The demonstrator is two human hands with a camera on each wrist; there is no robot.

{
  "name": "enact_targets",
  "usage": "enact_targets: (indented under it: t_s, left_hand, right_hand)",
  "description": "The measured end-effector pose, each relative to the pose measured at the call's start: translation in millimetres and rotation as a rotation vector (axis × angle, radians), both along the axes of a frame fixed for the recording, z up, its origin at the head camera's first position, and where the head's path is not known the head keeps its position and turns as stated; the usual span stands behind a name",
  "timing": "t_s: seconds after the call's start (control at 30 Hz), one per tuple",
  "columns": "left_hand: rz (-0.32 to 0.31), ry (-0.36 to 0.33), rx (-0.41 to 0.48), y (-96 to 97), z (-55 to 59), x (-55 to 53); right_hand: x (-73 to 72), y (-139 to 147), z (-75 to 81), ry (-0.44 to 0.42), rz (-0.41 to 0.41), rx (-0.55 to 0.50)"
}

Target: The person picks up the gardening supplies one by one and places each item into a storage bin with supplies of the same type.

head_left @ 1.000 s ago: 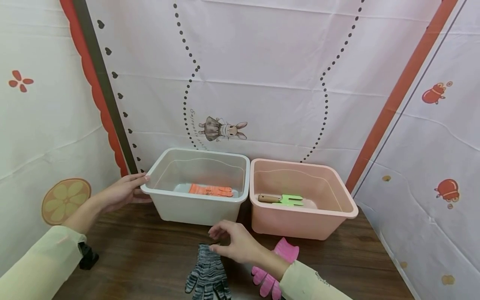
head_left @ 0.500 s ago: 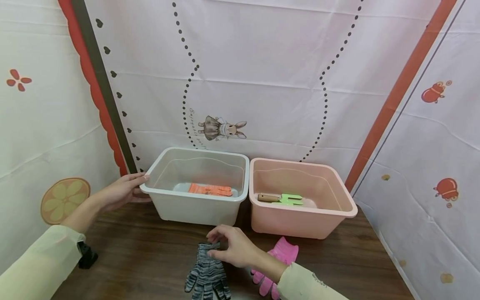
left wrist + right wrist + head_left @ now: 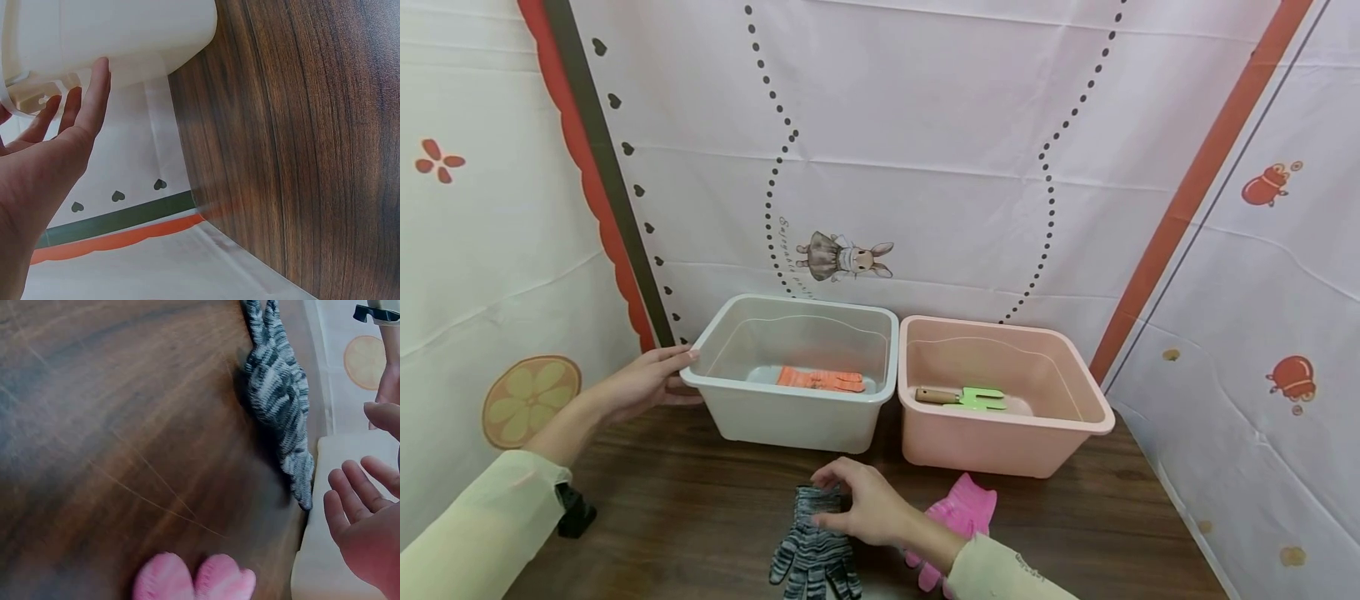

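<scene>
My left hand (image 3: 643, 385) grips the left rim of a pale grey-white plastic bin (image 3: 790, 419), thumb on top and fingers (image 3: 94, 100) under the lip. Inside that bin lies an orange glove (image 3: 822, 380). Over the cuff of a grey-and-black knit glove (image 3: 811, 542), my right hand (image 3: 871, 504) hovers with loosely bent fingers and thumb apart, holding nothing. In the right wrist view, a gap shows between this hand and the knit glove. A pink glove (image 3: 966, 505) lies on the table, partly hidden by my right forearm.
Right beside the pale bin stands a peach-pink bin (image 3: 985, 444), holding a small green garden fork (image 3: 983, 398) with a wooden handle. Both bins sit at the back of the dark wooden table (image 3: 685, 517), against a printed cloth backdrop (image 3: 940, 167) that also covers both sides.
My right hand has moved slightly down and toward me, over the knit glove's cuff. The left hand stays on the bin rim; the bins and gloves have not moved.
</scene>
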State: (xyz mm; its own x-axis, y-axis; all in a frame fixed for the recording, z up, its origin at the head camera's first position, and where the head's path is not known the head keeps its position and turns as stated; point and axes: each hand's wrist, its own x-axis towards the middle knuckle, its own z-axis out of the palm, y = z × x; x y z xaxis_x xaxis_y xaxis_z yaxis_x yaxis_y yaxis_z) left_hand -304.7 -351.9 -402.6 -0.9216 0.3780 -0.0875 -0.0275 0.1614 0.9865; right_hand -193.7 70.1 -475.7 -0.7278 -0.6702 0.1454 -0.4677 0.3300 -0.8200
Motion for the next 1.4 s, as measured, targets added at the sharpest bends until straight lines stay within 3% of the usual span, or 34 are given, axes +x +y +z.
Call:
enact_targets:
  t_s: [0.57,0.9,1.13,1.4]
  left_hand:
    - [-0.002,0.004,-0.006,0.9,1.4,1.9]
    - [0.003,-0.010,-0.021,0.0,1.7,-2.2]
    - [0.011,-0.012,-0.027,0.4,1.9,-1.7]
    - [0.006,-0.007,-0.030,0.6,1.9,-0.1]
  right_hand:
    - [2.2,-4.9,-23.9,0.036,-0.005,0.030]
    - [4.4,-3.3,-25.5,0.096,-0.037,0.118]
    - [2.8,-3.0,-27.1,0.126,-0.035,0.125]
    - [3.5,-2.6,-25.9,0.110,-0.016,0.177]
